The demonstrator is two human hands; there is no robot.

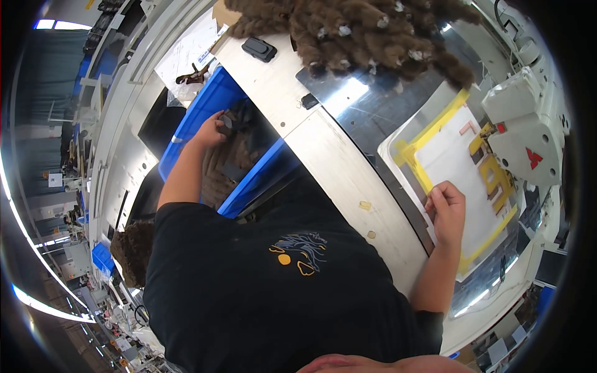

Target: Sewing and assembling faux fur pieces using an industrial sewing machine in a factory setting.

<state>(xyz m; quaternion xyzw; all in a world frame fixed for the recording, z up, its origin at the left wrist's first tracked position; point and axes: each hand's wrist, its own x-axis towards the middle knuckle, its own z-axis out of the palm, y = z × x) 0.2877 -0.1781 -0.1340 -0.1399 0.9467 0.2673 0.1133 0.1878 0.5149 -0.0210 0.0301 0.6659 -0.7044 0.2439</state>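
Over the blue bin (198,109) at left, my left hand (211,129) has its fingers closed on a small dark piece (226,124). Brown and dark fabric pieces (222,182) lie inside the bin. At right, my right hand (444,208) grips the left edge of a flat white template (454,155) bordered with yellow tape, its thumb on top and fingers bent. The template rests on the sewing machine's bed, with yellow cut-out shapes (491,174) along its right part, partly beside the white machine head (522,146).
Brown furry pieces (373,43) with white tufts are heaped at the top on a shiny plate (404,105). A black case (259,49) and a small black object (309,101) sit on the pale wooden table (329,161). Papers (183,56) lie beyond the bin. A brown bundle (130,252) is at left.
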